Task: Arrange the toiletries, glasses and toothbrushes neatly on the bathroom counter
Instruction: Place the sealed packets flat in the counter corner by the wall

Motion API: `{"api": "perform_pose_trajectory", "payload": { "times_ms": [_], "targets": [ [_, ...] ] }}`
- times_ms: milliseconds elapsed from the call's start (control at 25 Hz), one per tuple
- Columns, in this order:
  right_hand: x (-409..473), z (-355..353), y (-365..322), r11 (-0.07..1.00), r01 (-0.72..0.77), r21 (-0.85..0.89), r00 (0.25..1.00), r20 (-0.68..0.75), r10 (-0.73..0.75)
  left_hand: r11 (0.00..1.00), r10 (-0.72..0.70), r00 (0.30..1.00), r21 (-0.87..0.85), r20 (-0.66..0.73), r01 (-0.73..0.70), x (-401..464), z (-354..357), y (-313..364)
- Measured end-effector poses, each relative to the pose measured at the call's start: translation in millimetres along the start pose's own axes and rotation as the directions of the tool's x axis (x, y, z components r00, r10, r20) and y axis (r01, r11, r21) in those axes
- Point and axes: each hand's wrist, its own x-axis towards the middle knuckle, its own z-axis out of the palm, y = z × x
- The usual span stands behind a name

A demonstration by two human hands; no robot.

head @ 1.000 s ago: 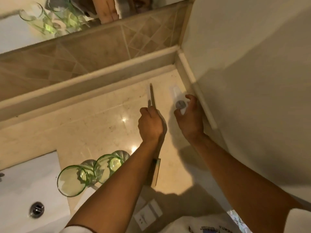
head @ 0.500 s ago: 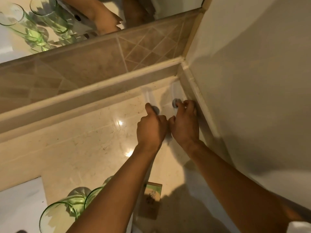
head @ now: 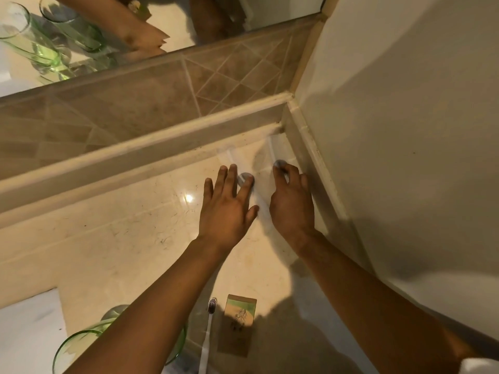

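Two small clear bottles with grey caps sit side by side in the counter's far right corner. My left hand [head: 226,209] is spread flat, one fingertip touching the cap of the left bottle [head: 233,160]. My right hand [head: 291,201] curls over the right bottle [head: 272,151], fingertips on its cap. Near the counter's front edge lie a white toothbrush [head: 207,338] and a brown and green soap box [head: 239,323]. Two green glasses [head: 68,349] stand by the sink, partly hidden by my left arm.
The beige marble counter [head: 121,233] ends at a raised tiled ledge [head: 135,155] at the back and a white wall [head: 405,130] on the right. A white sink [head: 27,333] lies at the lower left. The mirror [head: 175,14] above reflects the glasses and my arms.
My left hand has opened from a closed grip on the left bottle to spread fingers. The right hand stays on the right bottle. The view has shifted toward the corner.
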Motion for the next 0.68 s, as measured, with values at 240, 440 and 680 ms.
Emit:
{"api": "perform_pose_trajectory", "payload": {
  "times_ms": [240, 440, 680],
  "targets": [
    [3.2, -10.0, 0.5, 0.998, -0.054, 0.036, 0.998, -0.016, 0.054, 0.996, 0.084, 0.996, -0.016, 0.044, -0.083, 15.1, 1.3, 3.6],
    [11.7, -7.8, -4.7, 0.995, -0.103, 0.006, 0.994, 0.021, 0.103, 0.994, 0.103, 0.994, -0.032, 0.021, -0.102, 22.1, 1.4, 5.1],
    [13.6, -12.2, -8.6, 0.991, -0.128, 0.047, 0.991, 0.051, 0.126, 0.993, 0.114, 0.993, -0.025, 0.025, -0.113, 29.9, -0.4, 2.3]
  ]
}}
